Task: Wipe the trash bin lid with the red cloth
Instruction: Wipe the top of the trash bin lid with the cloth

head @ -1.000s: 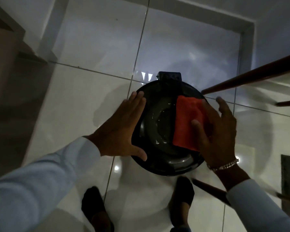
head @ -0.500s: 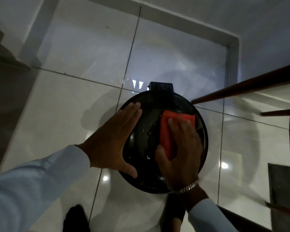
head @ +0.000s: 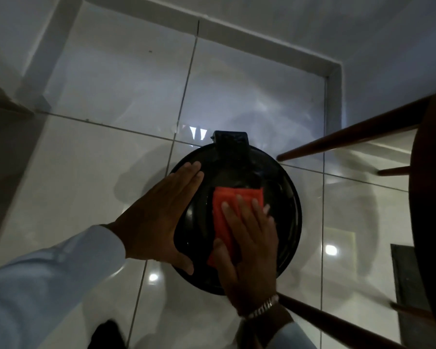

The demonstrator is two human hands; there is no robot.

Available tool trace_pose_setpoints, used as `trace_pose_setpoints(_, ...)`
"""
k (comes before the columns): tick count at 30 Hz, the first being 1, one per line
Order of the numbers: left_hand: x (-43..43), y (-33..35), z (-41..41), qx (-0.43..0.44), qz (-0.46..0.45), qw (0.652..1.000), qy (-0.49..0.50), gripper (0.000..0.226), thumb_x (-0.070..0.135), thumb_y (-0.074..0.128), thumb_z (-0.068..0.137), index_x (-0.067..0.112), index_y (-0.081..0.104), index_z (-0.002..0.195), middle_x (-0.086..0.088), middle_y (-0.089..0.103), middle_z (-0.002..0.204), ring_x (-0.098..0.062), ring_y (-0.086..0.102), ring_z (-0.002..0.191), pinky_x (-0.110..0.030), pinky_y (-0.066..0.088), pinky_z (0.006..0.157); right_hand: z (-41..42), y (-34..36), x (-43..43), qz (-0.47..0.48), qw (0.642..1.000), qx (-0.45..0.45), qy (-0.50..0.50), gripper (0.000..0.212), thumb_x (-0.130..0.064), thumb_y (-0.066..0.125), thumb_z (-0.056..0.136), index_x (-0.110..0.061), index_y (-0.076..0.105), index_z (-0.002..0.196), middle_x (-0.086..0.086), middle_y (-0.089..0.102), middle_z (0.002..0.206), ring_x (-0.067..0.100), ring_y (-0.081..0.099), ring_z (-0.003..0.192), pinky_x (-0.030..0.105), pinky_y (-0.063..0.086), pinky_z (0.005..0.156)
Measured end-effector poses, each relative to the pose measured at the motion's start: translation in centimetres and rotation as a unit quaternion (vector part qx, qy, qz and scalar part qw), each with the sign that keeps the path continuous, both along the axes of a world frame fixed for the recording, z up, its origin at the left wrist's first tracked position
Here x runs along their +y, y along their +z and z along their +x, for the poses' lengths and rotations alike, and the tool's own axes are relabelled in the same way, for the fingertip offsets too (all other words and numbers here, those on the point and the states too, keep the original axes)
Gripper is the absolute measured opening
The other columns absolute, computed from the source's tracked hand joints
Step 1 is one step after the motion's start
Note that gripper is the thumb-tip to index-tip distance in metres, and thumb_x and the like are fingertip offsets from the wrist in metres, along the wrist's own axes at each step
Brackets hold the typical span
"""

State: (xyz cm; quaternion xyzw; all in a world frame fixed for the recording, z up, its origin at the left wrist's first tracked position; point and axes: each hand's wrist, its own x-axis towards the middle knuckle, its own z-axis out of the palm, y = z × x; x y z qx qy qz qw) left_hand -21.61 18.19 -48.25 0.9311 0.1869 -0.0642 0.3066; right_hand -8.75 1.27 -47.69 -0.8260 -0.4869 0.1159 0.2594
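A round glossy black trash bin lid [head: 282, 205] with a hinge block at its far side sits on the tiled floor below me. A folded red cloth [head: 230, 200] lies on the lid's middle. My right hand [head: 249, 250] presses flat on the cloth, fingers spread over it, a metal bracelet on the wrist. My left hand [head: 159, 217] rests flat against the lid's left edge, fingers together and pointing away from me, holding nothing.
Dark wooden chair legs [head: 350, 137] slant in from the right, one just past the lid's far right rim, another [head: 337, 321] near my right wrist. White skirting and wall [head: 262, 39] run behind. A dark shoe [head: 106, 333] shows at the bottom.
My right hand has slid the red cloth from the lid's right side to its middle and turned it. The left hand stays on the left edge.
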Motion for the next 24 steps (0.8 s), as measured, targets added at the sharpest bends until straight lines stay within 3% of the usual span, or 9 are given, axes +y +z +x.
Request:
trace_pose_setpoints(6, 0.0, -0.1, 0.0, 0.0, 0.004, 1.0, 0.0, 0.154, 0.091, 0.063, 0.042, 0.018, -0.017, 0.153, 0.005, -0.024, 0.162, -0.012, -0.021, 0.149, -0.033, -0.002, 0.117, 2.4, 0.6, 3.9, 0.039, 0.99, 0.042, -0.127, 0.053, -0.039, 0.041, 0.087, -0.028, 0.044, 0.139, 0.002, 0.044, 0.15, 0.027, 0.031, 0.144, 0.063, 0.028, 0.111)
trace_pose_setpoints(9, 0.0, -0.1, 0.1, -0.006, -0.006, 1.0, 0.003, 0.156, 0.088, 0.067, 0.042, 0.017, -0.017, 0.153, 0.002, -0.021, 0.163, -0.013, -0.019, 0.149, -0.034, -0.001, 0.118, 0.9, 0.7, 5.3, -0.002, 0.999, -0.005, -0.04, 0.053, -0.04, 0.044, 0.089, -0.028, 0.045, 0.14, 0.0, 0.04, 0.153, 0.025, 0.024, 0.147, 0.059, 0.022, 0.116)
trace_pose_setpoints(12, 0.1, -0.2, 0.1, -0.004, -0.004, 1.0, -0.003, 0.156, 0.086, 0.071, 0.043, 0.013, -0.011, 0.154, -0.002, -0.015, 0.164, -0.016, -0.014, 0.151, -0.036, 0.003, 0.12, -0.6, 0.3, 1.4, -0.027, 0.997, -0.032, 0.057, 0.057, -0.044, 0.047, 0.087, -0.034, 0.037, 0.143, -0.002, 0.032, 0.157, 0.023, 0.017, 0.15, 0.057, 0.015, 0.118)
trace_pose_setpoints(16, 0.0, -0.2, 0.0, 0.005, 0.007, 1.0, -0.003, 0.155, 0.089, 0.066, 0.043, 0.014, -0.013, 0.154, 0.0, -0.02, 0.164, -0.016, -0.018, 0.15, -0.037, 0.0, 0.118, 2.1, 0.4, -1.6, -0.027, 1.0, -0.006, -0.012, 0.06, -0.041, 0.046, 0.086, -0.036, 0.03, 0.144, -0.002, 0.027, 0.157, 0.027, 0.019, 0.149, 0.066, 0.018, 0.115)
trace_pose_setpoints(19, -0.1, -0.4, 0.2, -0.001, 0.008, 1.0, -0.001, 0.155, 0.09, 0.064, 0.043, 0.015, -0.014, 0.154, 0.001, -0.02, 0.163, -0.016, -0.018, 0.15, -0.037, 0.0, 0.117, 4.5, 0.6, 2.6, -0.006, 0.995, 0.005, -0.103, 0.058, -0.045, 0.049, 0.086, -0.024, 0.041, 0.139, 0.005, 0.04, 0.151, 0.034, 0.032, 0.142, 0.065, 0.029, 0.11)
trace_pose_setpoints(21, -0.1, -0.6, 0.1, -0.007, 0.011, 1.0, 0.002, 0.155, 0.092, 0.063, 0.043, 0.015, -0.014, 0.154, 0.002, -0.02, 0.163, -0.015, -0.018, 0.15, -0.037, 0.001, 0.117, 4.1, 0.6, 5.1, -0.015, 0.996, -0.017, -0.082, 0.058, -0.049, 0.054, 0.084, -0.025, 0.046, 0.137, 0.004, 0.045, 0.148, 0.03, 0.034, 0.141, 0.061, 0.028, 0.112)
trace_pose_setpoints(24, -0.1, -0.7, 0.1, -0.014, 0.013, 1.0, 0.006, 0.156, 0.093, 0.062, 0.041, 0.014, -0.01, 0.154, 0.001, -0.016, 0.164, -0.016, -0.013, 0.151, -0.038, 0.005, 0.118, 1.3, 0.5, 3.7, -0.033, 0.998, -0.043, 0.035, 0.06, -0.052, 0.052, 0.087, -0.031, 0.04, 0.142, -0.003, 0.036, 0.155, 0.025, 0.022, 0.148, 0.052, 0.016, 0.118)
